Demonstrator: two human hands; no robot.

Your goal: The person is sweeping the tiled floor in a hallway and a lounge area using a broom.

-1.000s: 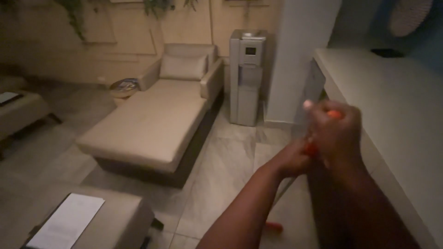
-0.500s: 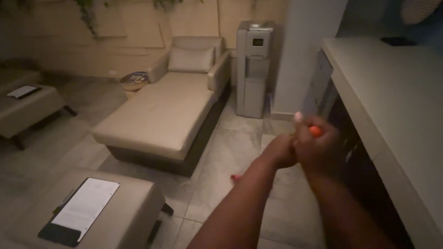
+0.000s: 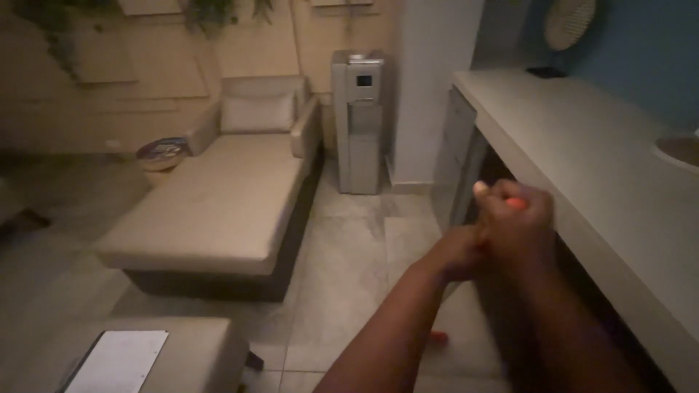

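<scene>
- Both hands stay clamped on the orange handle (image 3: 515,204): right hand (image 3: 518,234) on top, left hand (image 3: 460,255) beneath.
- The hands have shifted nearer the bench (image 3: 582,138); the chaise (image 3: 211,204) now lies farther left.

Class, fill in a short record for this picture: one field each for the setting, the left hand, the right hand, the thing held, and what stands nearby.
Setting: dim lounge with a tiled floor
Right hand: closed round the top of an orange handle
Left hand: closed on the same handle, just below the right hand
Thing held: long orange-handled tool, its lower end near the floor; its kind cannot be told
Nearby: pale counter at right, beige chaise sofa, grey water dispenser
</scene>
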